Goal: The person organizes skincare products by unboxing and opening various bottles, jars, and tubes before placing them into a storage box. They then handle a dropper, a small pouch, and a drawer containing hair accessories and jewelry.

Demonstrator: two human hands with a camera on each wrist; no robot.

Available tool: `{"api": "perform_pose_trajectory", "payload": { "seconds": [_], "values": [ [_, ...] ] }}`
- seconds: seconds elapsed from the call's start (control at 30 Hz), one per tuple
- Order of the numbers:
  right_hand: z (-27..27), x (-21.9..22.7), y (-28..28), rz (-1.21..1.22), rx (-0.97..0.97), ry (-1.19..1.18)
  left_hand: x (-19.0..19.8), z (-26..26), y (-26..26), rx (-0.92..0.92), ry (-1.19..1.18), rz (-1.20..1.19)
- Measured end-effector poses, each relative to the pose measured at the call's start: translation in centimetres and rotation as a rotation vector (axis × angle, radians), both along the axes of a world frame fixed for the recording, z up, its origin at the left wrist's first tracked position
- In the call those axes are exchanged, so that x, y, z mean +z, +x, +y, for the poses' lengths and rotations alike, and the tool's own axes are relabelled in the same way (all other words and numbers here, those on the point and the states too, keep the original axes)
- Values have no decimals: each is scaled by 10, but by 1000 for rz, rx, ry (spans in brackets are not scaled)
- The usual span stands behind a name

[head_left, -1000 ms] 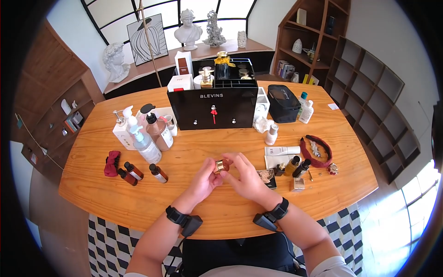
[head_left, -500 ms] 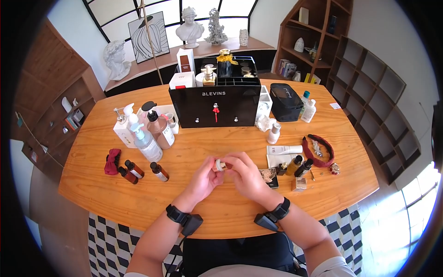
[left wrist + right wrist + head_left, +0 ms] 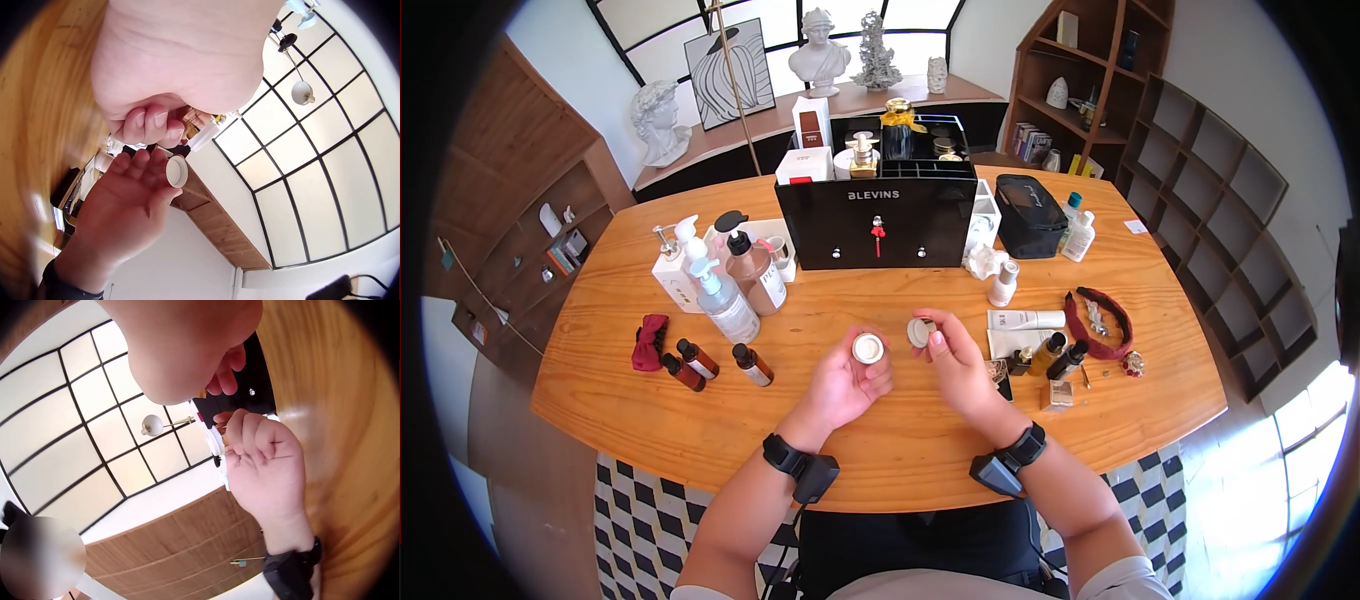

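Note:
In the head view my left hand (image 3: 846, 384) curls round a small round jar (image 3: 867, 348), its pale top face turned up toward me. To its right, my right hand (image 3: 962, 371) pinches a round lid (image 3: 920, 332) between thumb and fingers, apart from the jar. The left wrist view shows the lid's white hollow inside (image 3: 177, 171) at the fingertips of my right hand (image 3: 122, 212). Seen from the right wrist, my left hand (image 3: 265, 456) has its fingers curled, and the jar is mostly hidden by them.
A black organizer (image 3: 878, 228) stands at the back. Pump bottles (image 3: 728, 305), a red bow (image 3: 650, 342) and small brown bottles (image 3: 752, 365) are on the left. Tubes (image 3: 1026, 320), a red headband (image 3: 1116, 347), dark bottles (image 3: 1067, 360) and a small box (image 3: 1057, 395) lie right.
The lid has come off the jar and is now in my right hand, which has moved right. The jar stays in my left hand, its top now visible. The head view has shifted slightly.

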State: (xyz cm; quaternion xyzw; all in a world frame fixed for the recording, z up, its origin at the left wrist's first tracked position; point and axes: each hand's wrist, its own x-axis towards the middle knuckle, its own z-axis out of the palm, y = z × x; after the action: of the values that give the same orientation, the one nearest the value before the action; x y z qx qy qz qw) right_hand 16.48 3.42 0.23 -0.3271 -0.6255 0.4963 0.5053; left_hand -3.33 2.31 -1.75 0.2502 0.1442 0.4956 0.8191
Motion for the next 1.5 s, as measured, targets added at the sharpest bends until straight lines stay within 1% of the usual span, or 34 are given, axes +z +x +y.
{"api": "perform_pose_trajectory", "payload": {
  "seconds": [0.1, 0.2, 0.33, 0.43, 0.5, 0.63, 0.7, 0.83, 0.93, 1.0, 1.07, 1.17, 1.3, 1.4, 1.5],
  "values": [
    [12, -10, 6, 201, 210, -225, -2, 1, -2, -36, 39, 3],
    [11, -6, 7, 229, 308, -340, -1, 1, -1, -43, 34, -11],
    [13, -9, 7, 340, 347, -427, 7, -3, 3, 9, -5, -24],
    [14, -9, 9, 417, 367, -476, 10, -5, 7, 77, 88, 22],
    [16, -11, 10, 469, 381, -508, 9, -5, 7, 88, 122, 6],
    [15, -10, 9, 485, 342, -532, 9, -4, 5, 83, 141, 11],
    [15, -11, 8, 491, 329, -539, 9, -4, 5, 111, 152, 48],
    [14, -9, 8, 478, 242, -469, 5, -2, 3, 197, 189, 121],
    [12, -4, 7, 450, 165, -443, 4, -1, 1, 255, 148, 92],
    [12, -2, 7, 454, 145, -459, 2, 0, 0, 250, 133, 56],
    [12, -3, 8, 477, 181, -444, 2, 1, -2, 237, 136, 45],
    [13, -3, 9, 509, 227, -417, 4, 0, 0, 269, 144, 66],
    [11, 1, 10, 588, 309, -429, 2, 1, -1, 231, 193, 32],
    [11, 3, 13, 668, 425, -469, 2, 1, -2, 189, 204, -15],
    [12, 1, 15, 691, 598, -474, 2, 0, -3, 155, 183, -61]
  ]
}}
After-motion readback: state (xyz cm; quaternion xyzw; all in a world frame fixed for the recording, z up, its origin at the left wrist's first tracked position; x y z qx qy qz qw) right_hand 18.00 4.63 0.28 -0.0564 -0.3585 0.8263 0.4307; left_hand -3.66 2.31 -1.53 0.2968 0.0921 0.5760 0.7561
